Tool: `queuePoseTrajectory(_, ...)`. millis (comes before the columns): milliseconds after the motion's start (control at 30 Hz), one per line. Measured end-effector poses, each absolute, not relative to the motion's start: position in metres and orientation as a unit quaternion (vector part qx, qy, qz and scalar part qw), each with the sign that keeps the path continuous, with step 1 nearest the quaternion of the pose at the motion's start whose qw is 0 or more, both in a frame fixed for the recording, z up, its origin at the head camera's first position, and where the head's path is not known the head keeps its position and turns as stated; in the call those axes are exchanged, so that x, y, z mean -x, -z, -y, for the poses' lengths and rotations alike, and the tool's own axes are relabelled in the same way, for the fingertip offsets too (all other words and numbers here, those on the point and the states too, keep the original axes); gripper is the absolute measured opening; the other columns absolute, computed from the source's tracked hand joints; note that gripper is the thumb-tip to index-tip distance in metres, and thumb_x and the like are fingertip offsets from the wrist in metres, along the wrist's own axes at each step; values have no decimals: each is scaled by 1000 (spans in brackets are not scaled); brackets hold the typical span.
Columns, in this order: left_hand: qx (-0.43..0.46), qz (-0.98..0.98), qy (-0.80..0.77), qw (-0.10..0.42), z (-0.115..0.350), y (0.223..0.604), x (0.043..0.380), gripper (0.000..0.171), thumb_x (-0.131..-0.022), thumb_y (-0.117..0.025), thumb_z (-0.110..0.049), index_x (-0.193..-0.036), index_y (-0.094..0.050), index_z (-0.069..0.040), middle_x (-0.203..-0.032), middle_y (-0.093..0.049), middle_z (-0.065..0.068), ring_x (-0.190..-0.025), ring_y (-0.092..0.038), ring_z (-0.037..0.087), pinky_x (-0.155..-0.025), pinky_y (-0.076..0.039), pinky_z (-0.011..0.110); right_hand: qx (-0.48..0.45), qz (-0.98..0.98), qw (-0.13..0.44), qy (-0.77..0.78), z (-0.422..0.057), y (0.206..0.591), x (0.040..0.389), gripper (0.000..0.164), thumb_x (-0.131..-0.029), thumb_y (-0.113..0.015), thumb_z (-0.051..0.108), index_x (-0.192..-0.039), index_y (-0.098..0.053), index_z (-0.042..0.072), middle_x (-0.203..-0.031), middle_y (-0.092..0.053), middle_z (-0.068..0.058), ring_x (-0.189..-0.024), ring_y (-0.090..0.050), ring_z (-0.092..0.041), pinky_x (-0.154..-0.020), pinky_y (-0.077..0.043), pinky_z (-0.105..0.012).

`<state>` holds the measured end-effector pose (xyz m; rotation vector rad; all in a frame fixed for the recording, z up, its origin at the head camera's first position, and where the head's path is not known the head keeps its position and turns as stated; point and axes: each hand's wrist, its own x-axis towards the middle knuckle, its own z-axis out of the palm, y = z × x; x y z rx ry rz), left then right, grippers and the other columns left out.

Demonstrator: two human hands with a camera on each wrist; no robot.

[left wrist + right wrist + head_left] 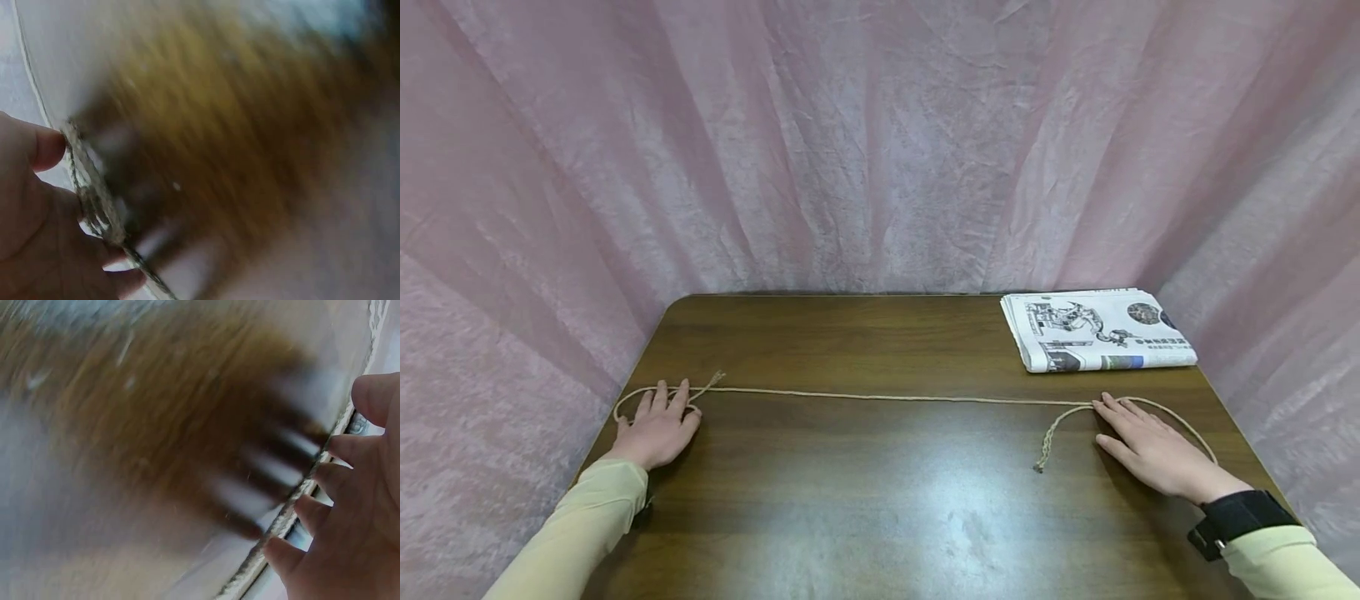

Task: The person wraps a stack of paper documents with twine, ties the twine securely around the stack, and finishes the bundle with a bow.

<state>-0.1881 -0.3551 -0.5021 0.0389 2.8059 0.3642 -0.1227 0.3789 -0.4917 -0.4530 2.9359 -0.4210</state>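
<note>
A thin beige rope (880,397) runs nearly straight across the brown wooden table (850,517). My left hand (655,429) rests on its left end with the fingers spread; a small loop and a frayed tip show around those fingers. On the right end lies my right hand (1157,450), fingers extended over the rope. Beyond that hand the rope curves toward the table's right side, and a knotted tail (1047,442) points toward the front. In the left wrist view, a bunched, knotted part of the rope (94,194) crosses the fingers. The right wrist view shows the rope (281,522) under the fingertips.
A folded newspaper (1097,331) lies at the table's back right corner, behind my right hand. Pink velvet curtain (880,150) surrounds the table at the back and sides. Glare brightens the table's front middle.
</note>
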Motion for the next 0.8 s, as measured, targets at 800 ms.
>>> queuePoseTrajectory(800, -85, -991, -45, 89, 378, 497, 185, 62, -97, -46, -4, -152, -27, 16, -153, -19, 46, -135, -25, 66, -110, -27, 71, 139, -981, 34, 134, -417, 495, 133, 56, -106, -58, 27, -141, -46, -15, -147, -37, -43, -133, -37, -60, -105, -32, -69)
